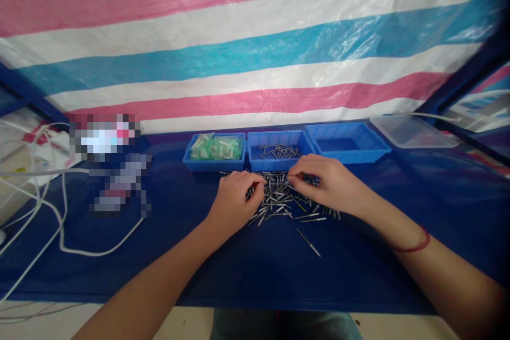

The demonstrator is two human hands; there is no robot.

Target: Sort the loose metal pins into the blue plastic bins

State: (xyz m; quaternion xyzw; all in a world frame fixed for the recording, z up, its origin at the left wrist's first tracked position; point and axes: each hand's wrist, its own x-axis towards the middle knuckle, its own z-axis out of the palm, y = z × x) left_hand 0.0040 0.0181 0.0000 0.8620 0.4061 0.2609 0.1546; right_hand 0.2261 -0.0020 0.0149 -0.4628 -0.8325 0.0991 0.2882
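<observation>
A loose pile of pop rivets (274, 199), thin metal pins with silvery sleeves, lies on the blue table in front of the bins. My left hand (235, 199) is at the pile's left side, thumb and forefinger curled together in a pinch. Over the upper right of the pile, my right hand (332, 180) also has its thumb and forefinger pinched. What either hand holds, if anything, is too small to make out. Similar rivets lie inside the middle blue bin (281, 163), just beyond my hands. One single rivet (308, 243) lies apart, nearer the table's front edge.
The left blue bin (215, 166) holds small pieces in green-tinted plastic. A third blue bin (350, 156) and a clear plastic lid (412, 132) stand to the right. White cables (61, 223) cross the table's left side. Striped sheeting (239, 64) hangs behind.
</observation>
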